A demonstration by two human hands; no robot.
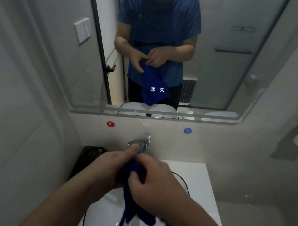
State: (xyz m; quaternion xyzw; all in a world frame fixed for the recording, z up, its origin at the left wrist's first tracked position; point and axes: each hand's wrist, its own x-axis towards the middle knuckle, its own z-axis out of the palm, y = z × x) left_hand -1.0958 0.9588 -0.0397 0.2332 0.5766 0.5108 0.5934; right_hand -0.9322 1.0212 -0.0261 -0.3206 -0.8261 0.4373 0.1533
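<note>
Dim bathroom: pale walls (23, 117), wall mirror (224, 65), white counter (201, 184), chrome tap (146, 140), black box (91, 154) at left.

Below the mirror (214, 73), with its two lit icons (152, 89), a red sticker (110, 124) reads 热; the blue sticker (187, 130) is blurred.
</note>
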